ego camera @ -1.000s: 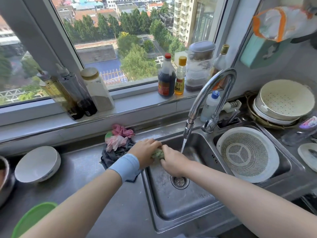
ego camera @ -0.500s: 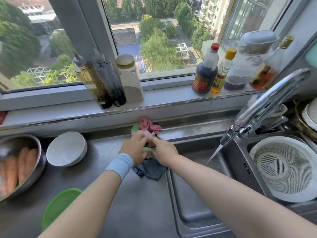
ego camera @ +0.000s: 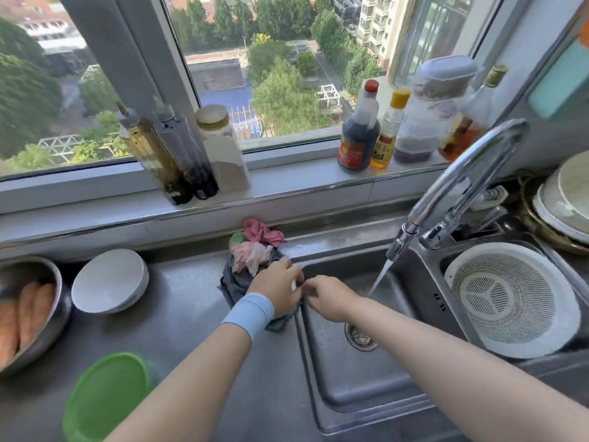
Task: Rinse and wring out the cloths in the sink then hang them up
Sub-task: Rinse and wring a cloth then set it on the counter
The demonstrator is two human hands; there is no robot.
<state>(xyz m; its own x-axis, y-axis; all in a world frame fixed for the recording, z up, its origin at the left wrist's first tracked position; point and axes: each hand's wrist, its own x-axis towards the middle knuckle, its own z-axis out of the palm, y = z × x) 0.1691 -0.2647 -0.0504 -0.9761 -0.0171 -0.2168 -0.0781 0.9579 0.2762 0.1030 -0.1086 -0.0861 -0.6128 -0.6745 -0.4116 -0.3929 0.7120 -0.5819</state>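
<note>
Head view, findings from largest to smallest.

Sink [ego camera: 366, 393]: the left basin holds no cloth. The faucet [ego camera: 471, 173] is running, and its stream [ego camera: 381, 275] falls into the basin to the right of my hands without touching either.

Cloths: all are piled on the counter [ego camera: 197, 330] at the basin's back left corner, outside the sink. The dark grey cloth [ego camera: 234, 285] is at the bottom with the pale pink cloth [ego camera: 251, 255] on top of it. The deeper pink cloth [ego camera: 263, 231] sits behind, against the ledge.

Left hand [ego camera: 275, 283]: it lies on the dark grey cloth at the basin rim, fingers curled down. I cannot tell whether they grip the cloth or only press it.

Right hand [ego camera: 330, 298]: it is over the rim just beside the left, fingertips bent and drawn toward the left hand's. Whatever they pinch, if anything, is hidden.

Assessment: the step in hand appears to be at the pile, between one cloth and another. No cloth is under water and none is hung.

Next move: it calls for a firm hold on one cloth only, freed from those stacked on or under it. That cloth then has to go right, into the stream.
</note>
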